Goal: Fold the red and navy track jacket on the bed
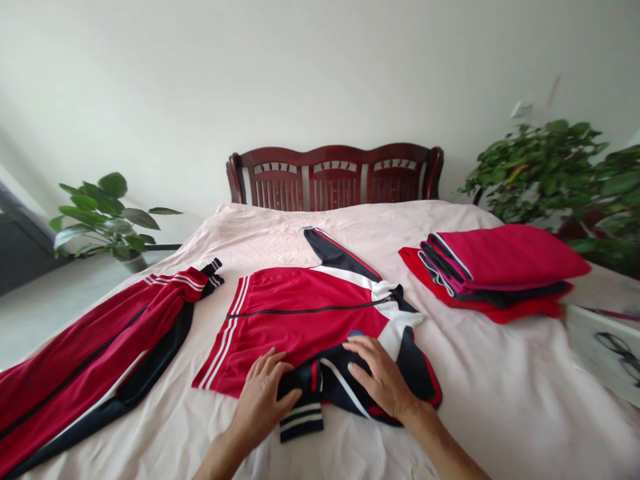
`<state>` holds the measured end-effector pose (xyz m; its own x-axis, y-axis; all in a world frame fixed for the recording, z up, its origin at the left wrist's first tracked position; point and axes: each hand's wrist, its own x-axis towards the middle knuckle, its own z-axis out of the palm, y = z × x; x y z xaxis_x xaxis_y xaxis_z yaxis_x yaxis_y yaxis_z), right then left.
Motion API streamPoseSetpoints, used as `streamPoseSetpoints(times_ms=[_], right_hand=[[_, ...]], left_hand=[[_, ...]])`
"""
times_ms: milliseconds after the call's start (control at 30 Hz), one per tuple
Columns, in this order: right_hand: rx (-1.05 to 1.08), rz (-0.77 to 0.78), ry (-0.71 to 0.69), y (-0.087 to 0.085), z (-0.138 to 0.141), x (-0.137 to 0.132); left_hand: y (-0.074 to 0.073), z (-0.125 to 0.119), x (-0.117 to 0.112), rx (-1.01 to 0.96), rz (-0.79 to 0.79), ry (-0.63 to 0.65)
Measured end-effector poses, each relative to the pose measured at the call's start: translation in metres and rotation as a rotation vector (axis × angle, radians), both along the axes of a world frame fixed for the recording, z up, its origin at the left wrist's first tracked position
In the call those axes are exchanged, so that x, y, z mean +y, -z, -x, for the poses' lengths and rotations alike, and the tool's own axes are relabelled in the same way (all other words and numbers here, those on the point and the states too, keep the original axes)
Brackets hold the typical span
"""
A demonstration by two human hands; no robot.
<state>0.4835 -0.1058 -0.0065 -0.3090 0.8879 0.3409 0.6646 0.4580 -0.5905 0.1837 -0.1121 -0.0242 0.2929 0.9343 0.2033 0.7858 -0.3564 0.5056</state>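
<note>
A red zip jacket (300, 313) with navy and white panels lies spread on the pale pink bed sheet (500, 400). Its far sleeve (335, 253) stretches toward the headboard. The near sleeve (310, 393) is folded across the jacket's lower edge, its striped cuff pointing toward me. My left hand (263, 393) lies flat on the red hem, fingers spread, thumb touching the sleeve near the cuff. My right hand (377, 373) presses flat on the navy part of the folded sleeve, fingers stretched out.
Red and navy track trousers (95, 360) lie stretched out on the bed's left side. A stack of folded red garments (500, 270) sits at the right. A dark wooden headboard (335, 173) stands behind, with potted plants at left (105, 217) and right (555, 167). A white box (605, 353) rests at the right edge.
</note>
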Motion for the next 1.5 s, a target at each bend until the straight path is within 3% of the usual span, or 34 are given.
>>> streamPoseSetpoints(times_ms=[133,233,367,500,600,667,733,900,1033,1133,1233,1300,1500], right_hand=[[-0.159,0.149,-0.074,-0.013,-0.008,-0.037],[-0.257,0.166,0.015,-0.009,-0.012,-0.055],[-0.205,0.170,0.174,-0.008,-0.016,-0.043],[0.135,0.297,0.307,-0.027,-0.031,0.003],[0.435,0.335,0.488,-0.033,-0.050,0.032],[0.413,0.368,0.504,-0.028,-0.060,0.038],[0.245,0.422,0.431,-0.020,-0.064,0.033],[-0.100,0.450,0.390,-0.013,-0.052,-0.004],[-0.342,0.344,0.421,-0.011,-0.034,-0.020],[-0.483,0.251,0.439,-0.003,-0.026,-0.019],[-0.463,0.251,0.440,0.000,-0.030,-0.007],[-0.328,0.279,0.437,-0.002,-0.039,0.006],[0.196,0.178,0.353,-0.022,-0.069,0.068]], left_hand=[[-0.006,0.000,-0.018,-0.116,0.043,-0.061],[-0.023,0.001,-0.010,-0.218,-0.016,-0.076],[-0.079,-0.019,0.026,-0.343,-0.377,0.103],[-0.143,-0.065,0.081,-0.291,-0.614,0.236],[-0.159,-0.081,0.115,-0.087,-0.607,0.126],[-0.149,-0.069,0.122,-0.012,-0.491,0.132],[-0.126,-0.038,0.113,0.018,-0.326,0.216],[-0.056,0.070,0.044,0.163,-0.086,0.217],[-0.009,0.142,-0.003,0.268,-0.164,0.200],[0.016,0.172,-0.013,0.316,-0.268,0.204],[0.027,0.180,-0.007,0.315,-0.321,0.184],[0.027,0.179,0.001,0.291,-0.341,0.158],[0.008,0.175,0.022,0.127,-0.301,0.087]])
